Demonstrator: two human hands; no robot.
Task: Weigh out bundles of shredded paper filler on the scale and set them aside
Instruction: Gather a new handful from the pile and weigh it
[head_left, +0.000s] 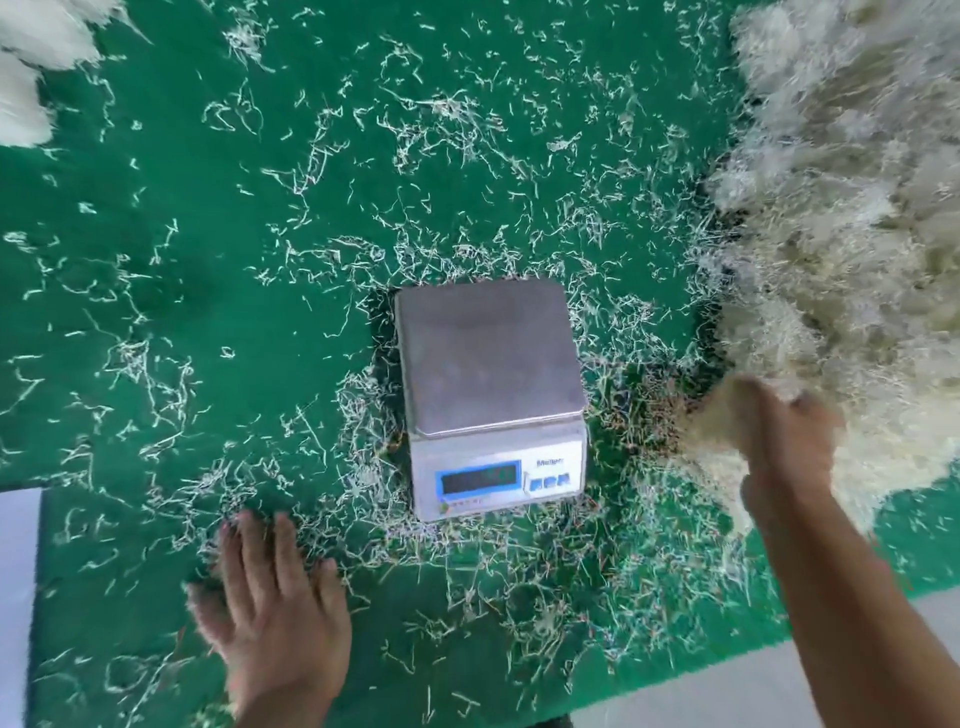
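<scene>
A small digital scale (491, 395) with a bare steel pan stands mid-table on the green mat (208, 312). A large heap of pale shredded paper filler (841, 234) fills the right side. My right hand (779, 436) is at the heap's lower left edge, fingers curled into the shreds and gripping a clump; the fingertips are buried and blurred. My left hand (275, 608) lies flat on the mat left of and nearer than the scale, fingers straight, touching loose strands.
Loose paper strands are scattered all over the mat, thickest around the scale. White bundles of filler (31, 67) sit at the far left corner. The mat's near edge meets a grey table surface (727, 691) at lower right; a white sheet (15, 597) lies at lower left.
</scene>
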